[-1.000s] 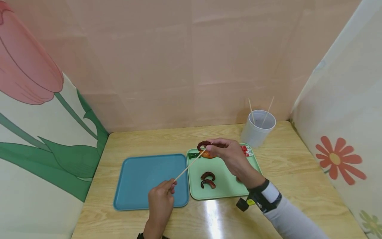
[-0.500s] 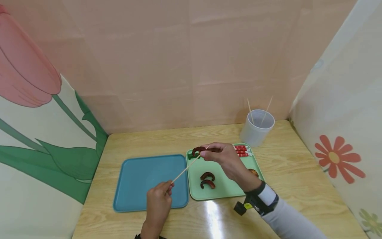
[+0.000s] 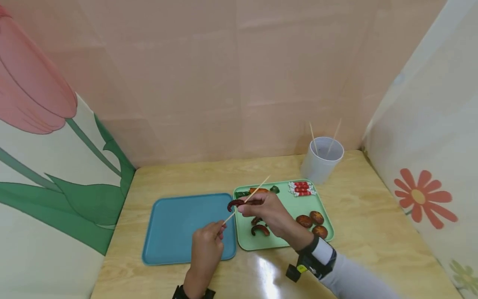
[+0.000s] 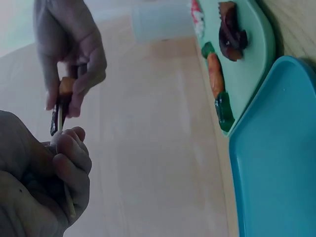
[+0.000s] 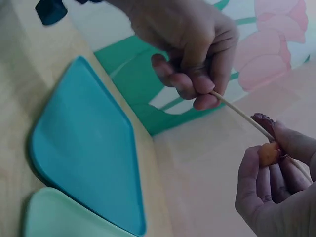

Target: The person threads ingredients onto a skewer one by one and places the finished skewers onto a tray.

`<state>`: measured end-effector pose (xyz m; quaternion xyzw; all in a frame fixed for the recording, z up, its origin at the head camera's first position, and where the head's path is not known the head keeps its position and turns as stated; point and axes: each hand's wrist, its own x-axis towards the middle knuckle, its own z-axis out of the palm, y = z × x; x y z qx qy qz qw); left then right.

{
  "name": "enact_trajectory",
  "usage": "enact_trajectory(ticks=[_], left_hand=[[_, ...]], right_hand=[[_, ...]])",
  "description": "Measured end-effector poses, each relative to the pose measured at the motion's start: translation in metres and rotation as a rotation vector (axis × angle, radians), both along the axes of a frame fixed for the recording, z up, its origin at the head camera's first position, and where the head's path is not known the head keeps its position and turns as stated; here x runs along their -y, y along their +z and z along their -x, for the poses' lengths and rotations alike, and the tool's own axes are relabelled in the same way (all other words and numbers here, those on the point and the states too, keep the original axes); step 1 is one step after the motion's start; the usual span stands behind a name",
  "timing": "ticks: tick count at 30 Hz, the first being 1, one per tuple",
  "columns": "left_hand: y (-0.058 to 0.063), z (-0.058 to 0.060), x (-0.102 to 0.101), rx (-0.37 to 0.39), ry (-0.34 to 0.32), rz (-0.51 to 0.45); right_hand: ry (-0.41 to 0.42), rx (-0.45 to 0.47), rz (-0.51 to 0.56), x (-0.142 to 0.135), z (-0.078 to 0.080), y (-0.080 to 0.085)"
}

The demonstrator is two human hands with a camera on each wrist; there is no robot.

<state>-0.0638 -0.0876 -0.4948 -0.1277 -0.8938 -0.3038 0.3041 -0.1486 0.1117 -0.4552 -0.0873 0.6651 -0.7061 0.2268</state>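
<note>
My left hand (image 3: 207,247) grips the lower end of a thin wooden skewer (image 3: 261,184), which slants up to the right. Partway along it is a dark red octopus tentacle (image 3: 234,203), pinched by the thumb and fingers of my right hand (image 3: 270,214). The skewer's far end sticks out beyond the right hand. In the right wrist view the tentacle's orange cut end (image 5: 269,154) shows between the fingers, with stick visible on both sides. Two more tentacles (image 3: 260,230) lie on the green tray (image 3: 246,244) below, one partly hidden by the right hand.
A blue tray (image 3: 186,228) lies left of the green one. On the green tray are brown round pieces (image 3: 319,231), red-and-white sticks (image 3: 301,189) and green and orange vegetable pieces (image 3: 258,190). A white cup (image 3: 322,164) with two skewers stands behind, near the right wall.
The right hand has come left and down with the tentacle, nearer the left hand. More of the skewer's tip now shows beyond it. Brown pieces on the tray are uncovered.
</note>
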Motion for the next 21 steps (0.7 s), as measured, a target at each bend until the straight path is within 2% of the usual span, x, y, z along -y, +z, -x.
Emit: enact_trajectory(ticks=[3,5,8,10,13,17,20,21], left_hand=[[0.002,0.001,-0.002,0.010,0.022,-0.004],[0.002,0.000,-0.001,0.020,0.022,-0.002],[-0.002,-0.001,0.003,0.027,0.022,0.000],[-0.004,-0.002,0.007,0.033,0.034,-0.008],[-0.004,-0.004,0.015,0.054,0.078,-0.022],[-0.003,-0.008,0.023,0.075,0.120,-0.032],[-0.002,-0.009,0.026,0.075,0.121,-0.035],[-0.001,-0.010,0.026,0.074,0.120,-0.035]], right_hand=[[-0.055,0.013,0.007,0.004,-0.003,-0.004],[-0.054,0.008,0.004,0.004,-0.003,-0.007],[-0.010,-0.007,-0.019,0.000,-0.002,-0.013],[0.041,-0.064,-0.089,-0.004,0.001,-0.020],[0.109,-0.258,-0.337,-0.011,0.002,-0.036],[0.178,-0.630,-0.763,-0.015,-0.004,-0.066],[0.208,-0.851,-0.964,-0.015,-0.013,-0.087],[0.205,-0.900,-1.006,-0.014,-0.016,-0.093]])
